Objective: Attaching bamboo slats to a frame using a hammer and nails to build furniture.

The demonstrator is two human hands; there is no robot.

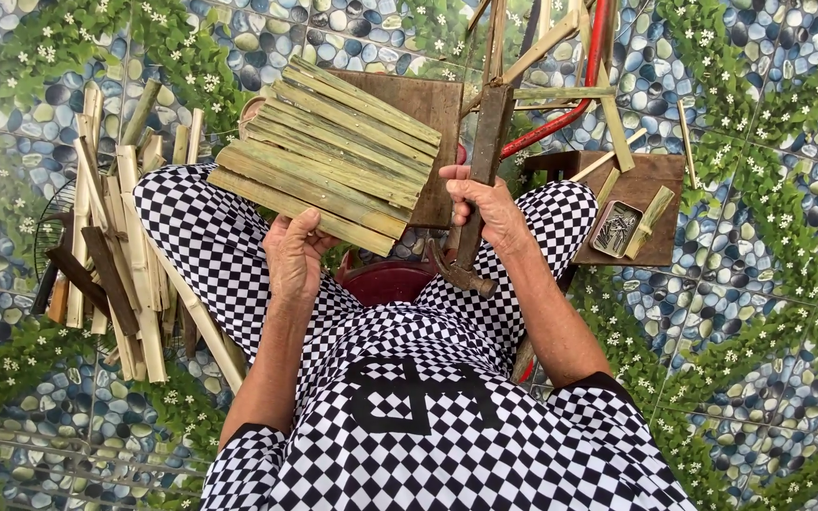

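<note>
Bamboo-slat panel, slats running 10-to-4 o'clock, left hand gripping its near edge, right hand clasping hammer, nail tin at 3 o'clock.

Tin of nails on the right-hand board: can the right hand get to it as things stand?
Probably not at once: the right hand grips a hammer. The tin of nails lies uncovered just beyond it, nothing between.

- Left hand: palm up, fingers curled, thumb raised toward the knee; forearm bare, extended forward.
- Right hand: closed in a fist-like grip, knuckles outward; forearm bare, angled inward from the elbow.
</note>
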